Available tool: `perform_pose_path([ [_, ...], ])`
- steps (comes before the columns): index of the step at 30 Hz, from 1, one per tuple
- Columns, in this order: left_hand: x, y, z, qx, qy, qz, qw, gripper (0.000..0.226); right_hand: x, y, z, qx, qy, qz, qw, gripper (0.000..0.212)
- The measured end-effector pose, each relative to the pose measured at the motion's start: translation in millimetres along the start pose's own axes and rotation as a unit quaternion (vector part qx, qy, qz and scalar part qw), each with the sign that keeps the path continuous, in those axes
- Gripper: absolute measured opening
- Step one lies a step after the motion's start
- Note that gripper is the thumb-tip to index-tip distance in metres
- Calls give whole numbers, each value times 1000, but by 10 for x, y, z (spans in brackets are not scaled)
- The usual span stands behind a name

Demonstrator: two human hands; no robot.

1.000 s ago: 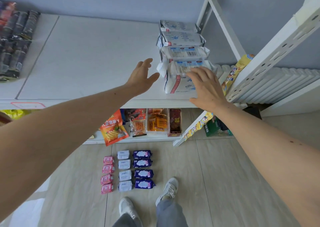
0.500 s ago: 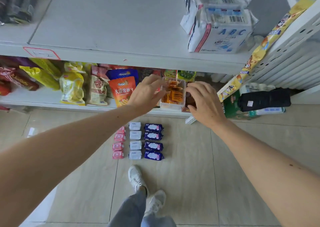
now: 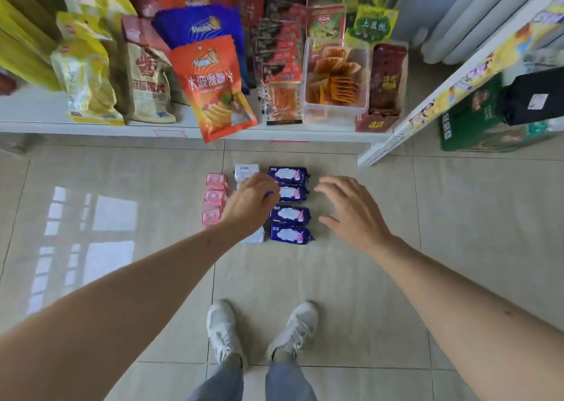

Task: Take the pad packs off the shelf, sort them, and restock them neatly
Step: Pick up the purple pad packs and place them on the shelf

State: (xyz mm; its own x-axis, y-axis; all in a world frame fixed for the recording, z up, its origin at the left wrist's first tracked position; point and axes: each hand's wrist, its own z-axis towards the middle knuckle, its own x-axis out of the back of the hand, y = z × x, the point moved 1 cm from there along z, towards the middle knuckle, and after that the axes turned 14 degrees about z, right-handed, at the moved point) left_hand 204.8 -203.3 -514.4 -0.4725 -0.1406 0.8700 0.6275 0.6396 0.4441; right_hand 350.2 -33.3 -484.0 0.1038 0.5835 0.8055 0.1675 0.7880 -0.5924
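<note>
A: Pad packs lie in three columns on the floor tiles point(image 3: 351, 278), below the bottom shelf point(image 3: 91, 127). We log four purple packs point(image 3: 290, 216), white packs point(image 3: 245, 170) and pink packs point(image 3: 215, 181).

B: Our left hand point(image 3: 250, 206) hangs over the white column, fingers curled downward, fingertips at the left end of the second purple pack. Whether it grips anything, we cannot tell; the hand hides its own fingertips.

A: Our right hand point(image 3: 351, 214)?

B: Spread, fingers apart, holding nothing, just right of the purple column, apart from it.

A: Pink packs sit just left of the left hand, purple ones between both hands.

B: Beyond the hands, an orange snack bag point(image 3: 213, 86) leans over the shelf edge. Behind the hands, our white shoes point(image 3: 224, 330).
</note>
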Motion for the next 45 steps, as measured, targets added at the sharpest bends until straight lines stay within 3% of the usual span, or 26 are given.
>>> perform_pose_path([
  [4, -786, -518, 153, -35, -62, 48, 996, 17, -946, 524, -59, -35, -55, 10, 998, 61],
  [11, -2088, -1187, 457, -40, -125, 90, 987, 22, -2415, 1392, -137, -47, -154, 13, 987, 50],
  [18, -3029, -1569, 743, -99, -116, 146, 978, 36, -3365, 1933, -242, -50, -142, 13, 988, 65],
  [26, -3368, -1713, 790, -145, -104, 205, 962, 40, -3639, 2243, -457, -6, -84, -17, 996, 66],
  [34, -3423, -1663, 927, -119, -107, 243, 957, 61, -3645, 2329, -626, -75, -83, 17, 994, 65],
  [40, -3447, -1724, 1003, -76, -119, 159, 977, 57, -3688, 2405, -765, -81, -88, 47, 992, 52],
  [45, -3471, -1720, 1003, -84, -119, 181, 973, 62, -3594, 2500, -910, -94, -108, 53, 988, 46],
])
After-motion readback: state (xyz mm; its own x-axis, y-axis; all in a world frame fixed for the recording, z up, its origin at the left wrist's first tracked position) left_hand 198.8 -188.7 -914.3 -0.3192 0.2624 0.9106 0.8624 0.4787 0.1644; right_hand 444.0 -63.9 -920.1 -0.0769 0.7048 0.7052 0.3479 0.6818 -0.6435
